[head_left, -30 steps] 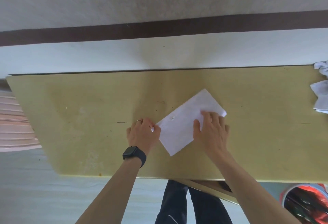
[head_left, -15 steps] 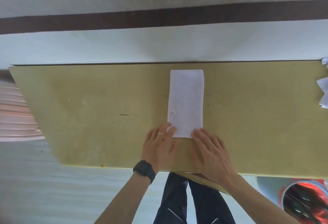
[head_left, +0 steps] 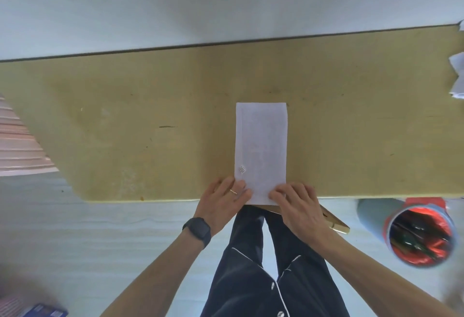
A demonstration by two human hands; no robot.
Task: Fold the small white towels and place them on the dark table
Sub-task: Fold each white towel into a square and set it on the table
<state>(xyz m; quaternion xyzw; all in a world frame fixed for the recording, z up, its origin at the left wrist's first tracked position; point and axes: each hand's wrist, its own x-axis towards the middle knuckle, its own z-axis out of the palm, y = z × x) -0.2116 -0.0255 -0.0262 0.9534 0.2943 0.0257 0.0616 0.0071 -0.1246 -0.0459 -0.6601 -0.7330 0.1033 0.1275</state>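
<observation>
Towel (head_left: 261, 146) – folded into a long white strip – lies flat on the yellowish table (head_left: 125, 116), its near end just over the front edge. More white cloth (head_left: 457, 76) is cut off at the right border, too little showing to tell its shape.

The left hand (head_left: 223, 201) (watch on the wrist) lays its fingers close together across the near left corner; the thumb is hidden, so a pinch cannot be told. The right hand (head_left: 296, 201) curls its fingers – tips clamped on the near right corner.
</observation>
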